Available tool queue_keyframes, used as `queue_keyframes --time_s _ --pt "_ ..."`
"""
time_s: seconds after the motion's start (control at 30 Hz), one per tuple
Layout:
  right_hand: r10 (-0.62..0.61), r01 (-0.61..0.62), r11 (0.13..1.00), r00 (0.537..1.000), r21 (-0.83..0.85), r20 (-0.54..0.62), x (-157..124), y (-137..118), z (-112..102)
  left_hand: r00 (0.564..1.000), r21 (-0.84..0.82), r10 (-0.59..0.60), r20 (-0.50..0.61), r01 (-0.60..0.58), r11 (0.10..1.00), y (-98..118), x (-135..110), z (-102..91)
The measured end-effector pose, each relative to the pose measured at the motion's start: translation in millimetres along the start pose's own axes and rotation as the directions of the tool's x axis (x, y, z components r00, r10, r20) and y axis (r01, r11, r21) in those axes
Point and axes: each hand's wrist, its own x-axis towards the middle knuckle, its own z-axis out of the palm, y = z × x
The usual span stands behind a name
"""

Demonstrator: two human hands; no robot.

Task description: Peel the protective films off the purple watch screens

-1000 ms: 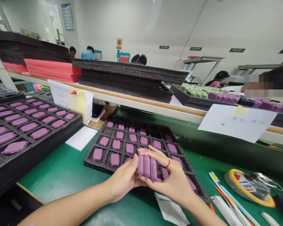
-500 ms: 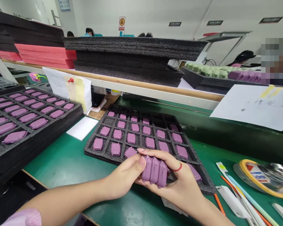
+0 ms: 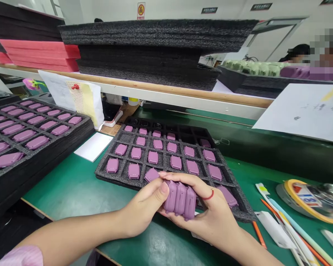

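Note:
Three purple smartwatch cases (image 3: 180, 200) stand side by side in a row between my hands, their narrow edges facing me. My right hand (image 3: 215, 216) wraps round them from the right, fingers above and below. From the left, my left hand (image 3: 144, 208) is closed on the row, its thumb pressed to the end case. Just behind my hands lies a black foam tray (image 3: 115, 181), with similar purple cases in many of its compartments. One purple case (image 3: 152, 175) sits crooked in the front row, partly behind my left hand.
On the left, a thick black foam tray (image 3: 58, 142) carries more purple cases. A white pad (image 3: 93, 146) lies between the trays. Tape roll (image 3: 305, 203), brush (image 3: 262, 189) and pens are at right. A shelf (image 3: 166, 90) with foam stacks crosses behind; a person is partly visible beyond.
The view has tipped down slightly, so the shelf and trays sit higher in the picture. Both hands keep hold of the same three cases, with only a slight shift.

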Motion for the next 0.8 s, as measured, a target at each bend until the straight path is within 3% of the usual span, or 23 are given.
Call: queue_keyframes --time_s 0.3,0.8 --pt "0.000 0.000 1.000 1.000 -0.004 0.004 -0.8 2.5 0.5 0.999 -0.032 -0.033 -0.026 0.032 0.999 0.6 0.7 1.2" --pt "0.077 -0.083 0.993 0.994 0.080 0.081 -0.1 4.4 -0.4 0.982 0.094 -0.145 0.121 0.134 0.986 5.6 8.4 -3.4"
